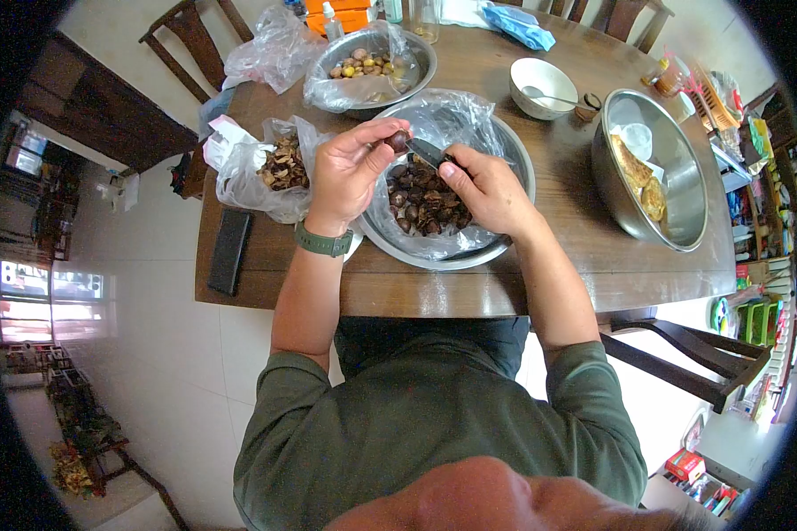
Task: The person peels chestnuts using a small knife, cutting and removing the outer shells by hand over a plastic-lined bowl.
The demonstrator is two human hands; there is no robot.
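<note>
Between the thumb and fingers of my left hand (350, 173) is a dark brown chestnut (398, 141). My right hand (490, 190) is wrapped round the dark handle of a small knife (426, 152), its blade pointing left at the chestnut. Both hands are above a metal basin (524, 168) lined with a clear plastic bag (460, 111). Many brown chestnuts (421, 202) lie in the bag. Left of my left wrist, another plastic bag (279, 205) holds brown shell pieces (283, 165).
Behind the basin, a bag-lined metal bowl (427, 66) holds yellowish and brown nuts (360, 65). A white bowl (545, 84) with a spoon and a large steel bowl (607, 168) stand to the right. A black phone-like object (230, 251) lies near the table's (576, 283) left edge.
</note>
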